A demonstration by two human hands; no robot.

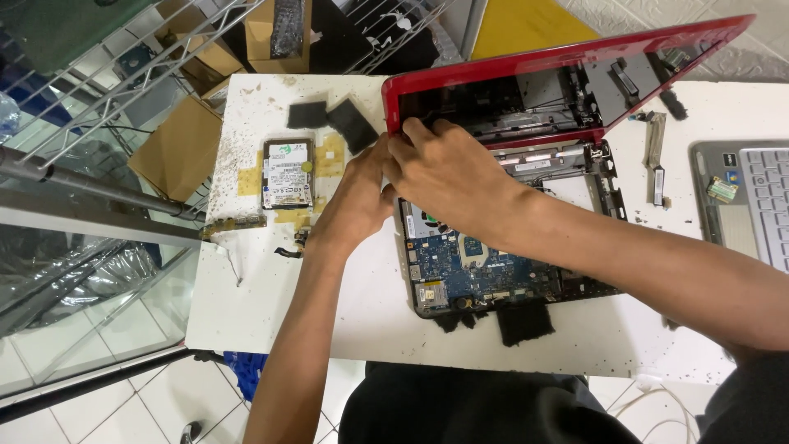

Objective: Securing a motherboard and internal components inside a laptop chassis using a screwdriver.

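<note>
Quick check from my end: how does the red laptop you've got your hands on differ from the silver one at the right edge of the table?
The red laptop lies stripped, its blue circuit board exposed; the silver laptop has its keyboard in place. The red one is fully in view, its red lid raised; the silver one is cut off by the frame edge. Both hands, left hand and right hand, touch the red one; neither touches the silver one. Both sit on the white table.

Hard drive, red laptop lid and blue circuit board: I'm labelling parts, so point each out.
Hard drive (288, 173), head view, its label face.
Red laptop lid (526, 59), head view, its upper rim.
Blue circuit board (477, 275), head view, its bare middle.
</note>
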